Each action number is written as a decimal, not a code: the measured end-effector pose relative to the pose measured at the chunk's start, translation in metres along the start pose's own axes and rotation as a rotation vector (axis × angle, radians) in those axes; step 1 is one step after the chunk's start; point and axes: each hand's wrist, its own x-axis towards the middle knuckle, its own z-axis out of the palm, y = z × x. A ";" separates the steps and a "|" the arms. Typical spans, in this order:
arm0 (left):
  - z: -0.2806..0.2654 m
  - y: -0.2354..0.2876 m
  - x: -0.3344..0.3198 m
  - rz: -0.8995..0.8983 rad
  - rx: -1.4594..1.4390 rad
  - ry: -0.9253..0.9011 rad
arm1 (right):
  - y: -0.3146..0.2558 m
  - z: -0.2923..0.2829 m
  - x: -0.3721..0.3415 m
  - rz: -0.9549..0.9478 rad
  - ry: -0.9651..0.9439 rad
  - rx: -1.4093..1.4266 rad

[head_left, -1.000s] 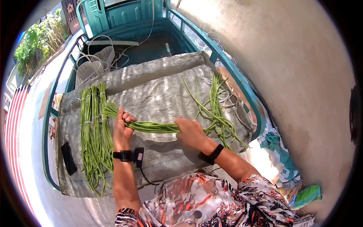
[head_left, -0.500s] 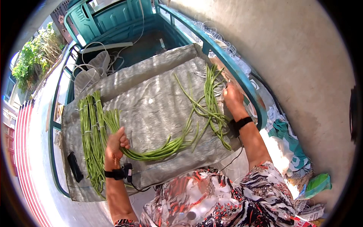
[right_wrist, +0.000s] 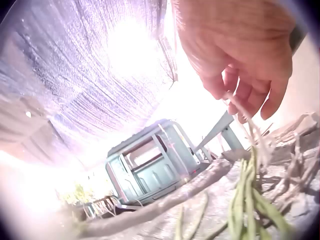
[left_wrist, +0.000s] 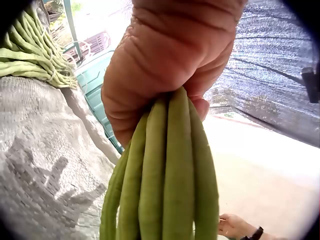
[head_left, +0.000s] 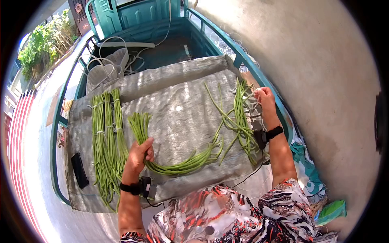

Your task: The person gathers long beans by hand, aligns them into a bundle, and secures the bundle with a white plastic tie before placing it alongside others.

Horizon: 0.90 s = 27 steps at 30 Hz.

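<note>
My left hand [head_left: 138, 156] grips a bunch of long green beans [head_left: 178, 167] near one end. The even ends stick up above the fist, and the rest curves to the right over the sheet. In the left wrist view, the beans [left_wrist: 167, 165] hang thick from under the curled fingers. Over at the right edge, my right hand [head_left: 266, 99] pinches a pale, thin strip [right_wrist: 251, 127] between thumb and fingers. Below that hand lies a loose pile of long beans [head_left: 242, 117]. Tied bundles of long beans [head_left: 99, 141] lie side by side on the left.
A grey woven sheet [head_left: 174, 121] covers the near part of a teal cart bed, whose rail [head_left: 247, 60] runs along the right. A black phone [head_left: 80, 171] lies at the left edge. Behind the sheet stand white baskets [head_left: 101, 75]. Bags [head_left: 306, 166] lie at the right.
My right hand has let go of the bean bunch and moved right, to the pale strips. The bunch's free part now sags onto the sheet, while my left hand keeps its grip.
</note>
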 end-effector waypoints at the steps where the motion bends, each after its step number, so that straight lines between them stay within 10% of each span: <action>1: 0.001 0.000 -0.001 0.000 0.004 0.011 | -0.027 0.010 -0.009 0.059 0.021 0.137; 8: -0.002 0.002 -0.006 0.028 -0.049 -0.097 | -0.130 0.042 -0.030 0.188 -0.390 0.205; 17: -0.002 0.005 -0.006 0.098 -0.052 -0.239 | -0.111 0.203 -0.157 0.541 -0.931 0.216; 27: -0.020 -0.007 0.005 0.100 0.061 -0.147 | -0.124 0.242 -0.181 0.336 -1.099 -0.015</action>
